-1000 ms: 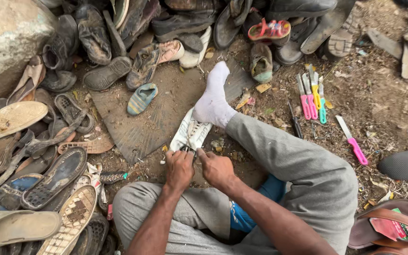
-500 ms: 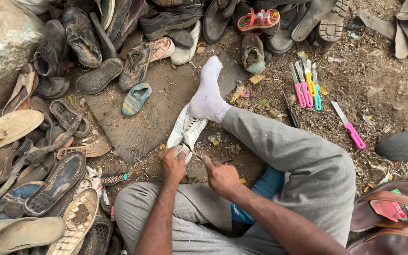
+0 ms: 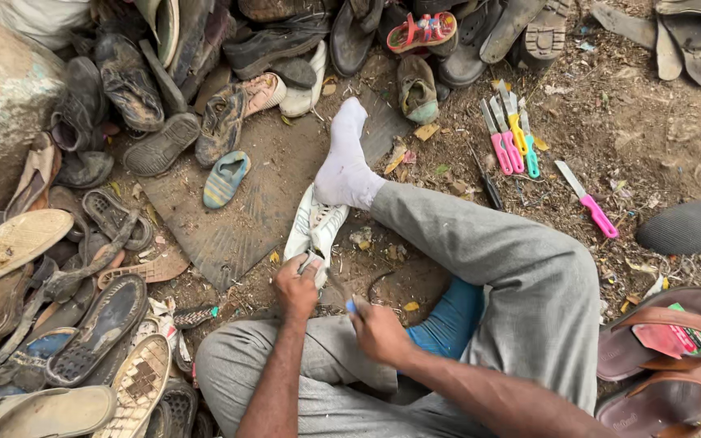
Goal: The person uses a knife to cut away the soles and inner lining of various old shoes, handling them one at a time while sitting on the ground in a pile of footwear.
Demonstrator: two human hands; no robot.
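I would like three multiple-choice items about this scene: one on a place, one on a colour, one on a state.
1. Where does the white shoe lie?
A. under the socked foot
B. on the stone
C. among the knives

2. What colour is the handle of the lone knife?
A. yellow
B. pink
C. black

3. What is the left hand doing?
A. resting on the knee
B. holding a sandal
C. gripping the shoe's near end

Answers: 1 A, the foot presses on the shoe. 2 B, the handle is pink. 3 C, its fingers close on the shoe's end, while the right hand holds a small blue-tipped tool.
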